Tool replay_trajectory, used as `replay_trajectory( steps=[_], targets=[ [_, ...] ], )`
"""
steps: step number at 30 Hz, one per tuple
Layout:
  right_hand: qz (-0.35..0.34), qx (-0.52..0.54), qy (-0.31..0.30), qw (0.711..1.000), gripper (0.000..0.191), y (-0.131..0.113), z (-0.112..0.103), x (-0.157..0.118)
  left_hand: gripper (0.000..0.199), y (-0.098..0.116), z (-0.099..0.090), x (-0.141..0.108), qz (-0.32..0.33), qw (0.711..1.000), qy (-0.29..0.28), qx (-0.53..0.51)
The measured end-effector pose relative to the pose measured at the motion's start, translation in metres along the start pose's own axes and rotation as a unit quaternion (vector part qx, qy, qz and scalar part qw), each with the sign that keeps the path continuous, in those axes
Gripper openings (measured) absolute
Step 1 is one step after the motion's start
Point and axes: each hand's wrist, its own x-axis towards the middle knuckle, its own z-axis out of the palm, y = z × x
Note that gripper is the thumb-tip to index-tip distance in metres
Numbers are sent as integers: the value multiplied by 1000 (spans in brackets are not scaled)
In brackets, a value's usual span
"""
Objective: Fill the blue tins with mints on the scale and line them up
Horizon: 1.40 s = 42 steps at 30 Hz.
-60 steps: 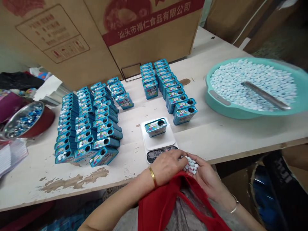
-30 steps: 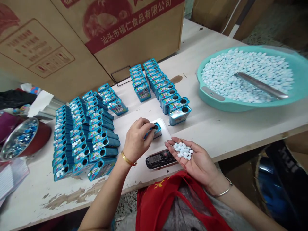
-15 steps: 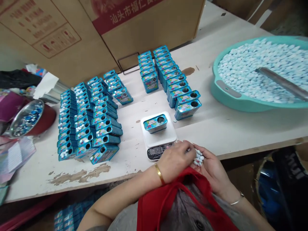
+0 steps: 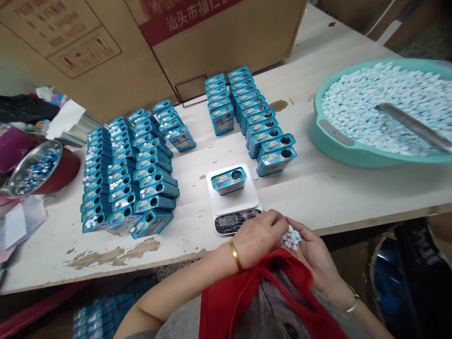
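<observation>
A blue candy tin [image 4: 229, 180] with a round hole in its lid lies on a white digital scale [image 4: 233, 203]; the display reads about 1528, its decimal point hard to make out. My right hand [image 4: 314, 252], with a silver bangle, is cupped around a small heap of white candies [image 4: 291, 238]. Over the heap's left side my left hand [image 4: 259, 235], wearing a gold bangle, has its fingers bent together beside the scale's front edge. Its fingertips are hidden, so whatever they pinch does not show.
Several rows of blue tins [image 4: 151, 176] stand left, some with candies on their lids. More tins [image 4: 263, 134] stand behind the scale. A turquoise basin [image 4: 339, 155] of candies holds a metal scoop [image 4: 413, 123]. A large carton [image 4: 226, 47] rises at the back; a metal bowl [image 4: 45, 176] sits far left.
My left fingers have shifted slightly off the candies, and more of the heap in my right palm shows. The tin on the scale stays put. The view has shifted a little.
</observation>
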Motion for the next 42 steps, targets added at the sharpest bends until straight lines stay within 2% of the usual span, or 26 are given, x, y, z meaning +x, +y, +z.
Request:
replay_trajectory(
  steps=[4,9,16,19,22,25,27,30,32,34,36,37,39,40,42],
  targets=[
    [5,22,-18,1000,21,3,13,1,11,-10,-14,-2,5,998,17,-55],
    [-28,20,-65,997,26,4,23,6,15,-20,-26,-5,5,989,83,-122],
    [-30,7,-102,994,28,1,31,10,15,-26,-32,-7,38,988,109,-99],
    [-27,13,-106,994,30,1,38,7,11,-26,-37,-7,57,976,168,-124],
    [-32,27,-113,993,30,1,45,6,9,-28,-50,-7,59,963,228,-134],
    [-38,25,-124,991,29,2,52,5,8,-35,-70,-4,12,949,307,-78],
    [-39,18,-114,993,28,3,55,4,7,-44,-83,-2,-35,942,333,-28],
    [-46,12,-86,995,27,2,56,2,7,-54,-96,-1,-72,949,308,3],
    [-58,11,-82,995,27,-1,53,2,10,-56,-98,-3,-75,949,307,-1],
    [-74,7,-83,994,27,-6,46,5,13,-50,-93,-3,-63,944,324,-12],
    [-90,0,-74,993,24,-13,36,10,14,-39,-81,-1,-38,951,306,-22],
    [-98,-4,-64,993,23,-17,31,13,17,-32,-73,1,-35,962,269,-15],
    [-115,-13,-40,993,22,-25,19,17,25,-18,-54,10,-72,985,150,32],
    [-122,-16,-28,992,22,-29,14,18,31,-12,-45,17,-107,989,80,69],
    [-129,-20,-9,991,23,-36,5,18,41,-4,-30,33,-174,975,-33,135]
  ],
)
